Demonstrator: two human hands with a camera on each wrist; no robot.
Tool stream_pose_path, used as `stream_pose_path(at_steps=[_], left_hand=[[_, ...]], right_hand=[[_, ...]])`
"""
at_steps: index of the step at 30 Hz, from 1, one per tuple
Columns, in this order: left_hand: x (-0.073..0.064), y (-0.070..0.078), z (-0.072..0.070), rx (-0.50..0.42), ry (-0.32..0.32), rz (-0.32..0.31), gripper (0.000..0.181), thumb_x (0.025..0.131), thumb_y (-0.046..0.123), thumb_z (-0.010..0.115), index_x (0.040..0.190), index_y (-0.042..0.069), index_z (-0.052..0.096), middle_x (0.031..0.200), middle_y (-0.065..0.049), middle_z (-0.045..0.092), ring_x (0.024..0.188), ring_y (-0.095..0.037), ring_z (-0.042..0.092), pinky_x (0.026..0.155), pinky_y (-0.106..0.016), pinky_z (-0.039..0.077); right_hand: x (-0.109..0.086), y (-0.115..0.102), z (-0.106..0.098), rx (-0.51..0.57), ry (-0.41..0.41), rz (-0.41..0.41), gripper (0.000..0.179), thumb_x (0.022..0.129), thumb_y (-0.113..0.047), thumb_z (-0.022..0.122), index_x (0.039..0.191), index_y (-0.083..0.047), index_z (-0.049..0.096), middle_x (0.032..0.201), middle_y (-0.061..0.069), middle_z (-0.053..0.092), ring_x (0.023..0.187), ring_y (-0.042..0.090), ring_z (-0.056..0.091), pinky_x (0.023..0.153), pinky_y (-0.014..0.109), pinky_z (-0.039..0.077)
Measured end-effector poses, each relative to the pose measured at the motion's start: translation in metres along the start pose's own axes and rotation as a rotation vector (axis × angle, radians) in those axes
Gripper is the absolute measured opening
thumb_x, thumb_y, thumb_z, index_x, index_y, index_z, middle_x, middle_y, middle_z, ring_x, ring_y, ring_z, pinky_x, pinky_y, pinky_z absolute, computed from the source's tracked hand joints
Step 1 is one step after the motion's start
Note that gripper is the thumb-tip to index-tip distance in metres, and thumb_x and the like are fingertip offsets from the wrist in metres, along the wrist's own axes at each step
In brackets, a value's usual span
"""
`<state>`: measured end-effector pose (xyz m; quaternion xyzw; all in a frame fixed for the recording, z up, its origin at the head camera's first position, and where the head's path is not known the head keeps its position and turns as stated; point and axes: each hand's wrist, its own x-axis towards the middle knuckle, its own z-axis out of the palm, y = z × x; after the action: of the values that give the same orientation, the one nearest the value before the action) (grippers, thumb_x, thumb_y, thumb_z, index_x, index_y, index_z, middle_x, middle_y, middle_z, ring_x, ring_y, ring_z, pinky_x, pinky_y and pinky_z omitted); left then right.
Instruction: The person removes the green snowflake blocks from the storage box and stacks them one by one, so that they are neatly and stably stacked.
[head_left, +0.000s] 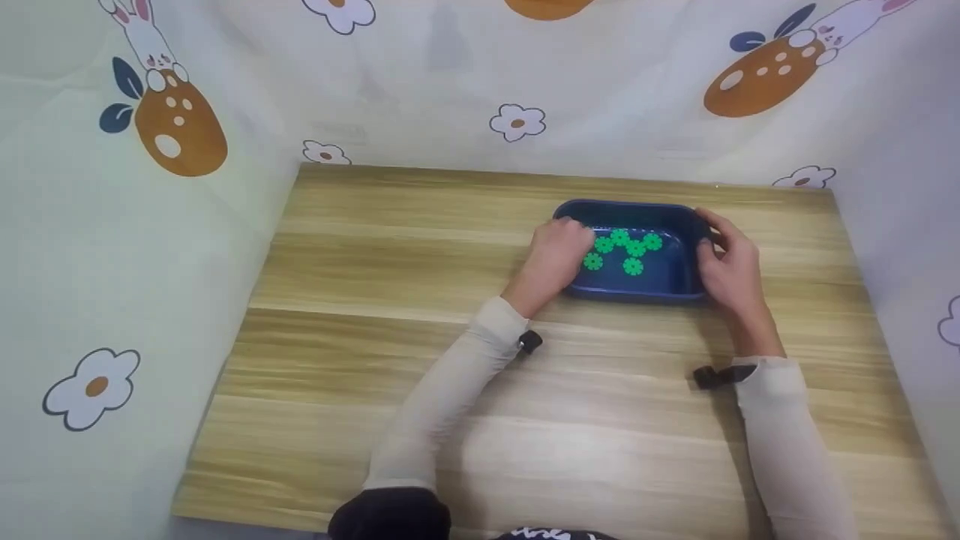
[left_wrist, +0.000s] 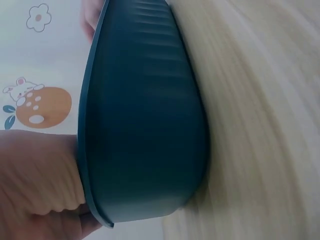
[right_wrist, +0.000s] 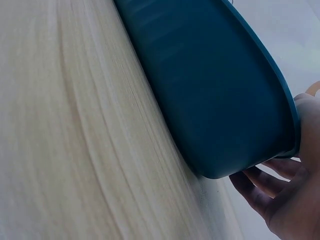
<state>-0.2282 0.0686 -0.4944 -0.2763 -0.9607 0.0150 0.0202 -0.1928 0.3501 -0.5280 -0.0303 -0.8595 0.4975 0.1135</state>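
Note:
A dark blue plastic basin (head_left: pixel 637 295) with rounded corners sits on the wooden table, several green flower-shaped pieces (head_left: pixel 635 248) lying on its floor. My left hand (head_left: pixel 556 253) grips the basin's left rim, fingers curled over the edge. At the opposite end my right hand (head_left: pixel 731 266) holds the right rim, its thumb over the inner side and its fingers along the outside. In the left wrist view the basin wall (left_wrist: pixel 145 115) looks teal and stands close over the tabletop. The right wrist view shows the fingertips (right_wrist: pixel 252 192) under the rim against the outer wall.
The wooden table (head_left: pixel 390 360) stretches to the left and in front of the basin. Behind and beside it hang pale cloth walls (head_left: pixel 420 90) printed with flowers and rabbits. Dark wrist cameras (head_left: pixel 529 343) are strapped over both sleeves.

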Motion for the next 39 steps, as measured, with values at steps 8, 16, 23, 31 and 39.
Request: stream_pose_path(at_steps=[8, 16, 23, 31, 39], left_hand=[[0.008, 0.005, 0.004, 0.081, -0.003, 0.001, 0.021, 0.100, 0.009, 0.071, 0.104, 0.026, 0.083, 0.098, 0.003, 0.081, 0.088, -0.014, 0.074, 0.074, -0.033, 0.065], [0.011, 0.008, 0.006, 0.097, -0.033, -0.015, 0.020, 0.100, 0.012, 0.074, 0.111, 0.027, 0.083, 0.102, 0.003, 0.080, 0.088, -0.013, 0.073, 0.071, -0.033, 0.066], [0.013, 0.010, 0.005, 0.084, -0.051, -0.035, 0.021, 0.099, 0.014, 0.077, 0.114, 0.028, 0.082, 0.103, 0.003, 0.079, 0.088, -0.015, 0.074, 0.070, -0.034, 0.065], [0.012, 0.013, 0.007, 0.087, -0.026, -0.050, 0.023, 0.101, 0.013, 0.070, 0.113, 0.029, 0.081, 0.108, 0.003, 0.077, 0.095, -0.018, 0.078, 0.074, -0.035, 0.065], [0.010, 0.015, 0.007, 0.133, 0.008, -0.018, 0.022, 0.102, 0.011, 0.068, 0.114, 0.025, 0.080, 0.105, 0.000, 0.077, 0.092, -0.019, 0.078, 0.070, -0.033, 0.065]], right_hand=[[0.002, 0.000, 0.001, -0.012, -0.001, 0.005, 0.049, 0.105, -0.002, 0.050, 0.151, -0.011, 0.063, 0.156, 0.017, 0.061, 0.131, 0.040, 0.065, 0.093, 0.008, 0.052], [0.001, 0.000, 0.002, -0.022, 0.008, -0.001, 0.049, 0.104, -0.001, 0.051, 0.150, -0.012, 0.064, 0.155, 0.015, 0.063, 0.129, 0.038, 0.066, 0.091, 0.006, 0.051], [0.000, -0.002, 0.002, -0.045, -0.004, 0.017, 0.049, 0.106, -0.004, 0.050, 0.152, -0.014, 0.063, 0.156, 0.016, 0.061, 0.133, 0.037, 0.064, 0.101, 0.018, 0.053], [0.001, 0.000, 0.003, -0.036, 0.006, -0.004, 0.049, 0.105, -0.004, 0.050, 0.151, -0.013, 0.063, 0.153, 0.016, 0.064, 0.132, 0.037, 0.067, 0.098, 0.011, 0.051], [-0.001, 0.001, 0.002, -0.042, 0.011, 0.006, 0.048, 0.106, -0.005, 0.050, 0.151, -0.014, 0.063, 0.154, 0.015, 0.063, 0.131, 0.036, 0.067, 0.098, 0.012, 0.050]])
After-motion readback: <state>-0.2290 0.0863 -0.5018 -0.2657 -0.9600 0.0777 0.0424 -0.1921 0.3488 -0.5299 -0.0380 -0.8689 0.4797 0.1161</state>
